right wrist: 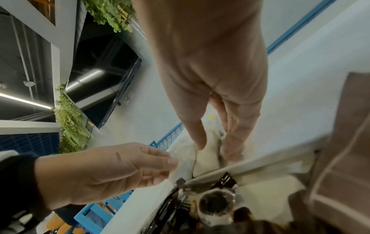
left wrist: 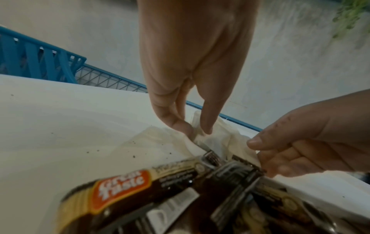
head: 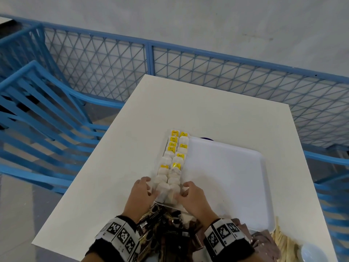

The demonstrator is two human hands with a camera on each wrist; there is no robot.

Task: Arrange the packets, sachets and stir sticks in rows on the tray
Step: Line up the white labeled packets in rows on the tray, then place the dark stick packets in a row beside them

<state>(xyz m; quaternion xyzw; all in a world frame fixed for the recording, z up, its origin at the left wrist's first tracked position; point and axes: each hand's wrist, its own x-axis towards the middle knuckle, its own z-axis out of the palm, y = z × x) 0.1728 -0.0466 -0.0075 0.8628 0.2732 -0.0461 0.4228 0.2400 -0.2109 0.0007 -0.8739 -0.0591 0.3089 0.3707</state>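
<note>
The left hand [head: 142, 191] and right hand [head: 192, 195] flank the near end of two rows of white tea bags [head: 172, 163], fingers curled and pinching the nearest bags from either side. The rows fill the left edge of the white tray [head: 236, 186], some bags showing yellow tags. Dark coffee sachets [head: 160, 233] lie heaped under the wrists, wooden stir sticks [head: 281, 241] at the tray's near right corner.

Your head view looks down on the table [head: 132, 129] from above; both wrist views sit close, sharing the white sachets [left wrist: 218, 139] at frame centre.
</note>
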